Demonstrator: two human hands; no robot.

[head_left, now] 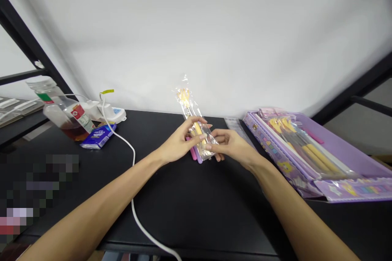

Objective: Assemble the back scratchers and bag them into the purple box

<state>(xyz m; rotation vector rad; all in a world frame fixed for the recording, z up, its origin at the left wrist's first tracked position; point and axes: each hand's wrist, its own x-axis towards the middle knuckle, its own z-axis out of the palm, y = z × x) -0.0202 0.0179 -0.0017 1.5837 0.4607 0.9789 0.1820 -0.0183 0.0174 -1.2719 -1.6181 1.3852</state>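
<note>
A clear plastic sleeve with a yellow pen inside is held up over the black table, tilted, with a yellow shaped topper at its upper end. My left hand grips the sleeve from the left, thumb in front and fingers behind. From the right, my right hand pinches the sleeve's lower end between thumb and fingers. Beneath them a pink pen and a purple pen partly show, their upper parts hidden by the sleeve and my left hand.
To the right stands a purple display box holding several sleeved pens. A flat clear sleeve lies beside it. On the left are a bottle of dark liquid, a blue packet, a power strip and a white cable crossing the table.
</note>
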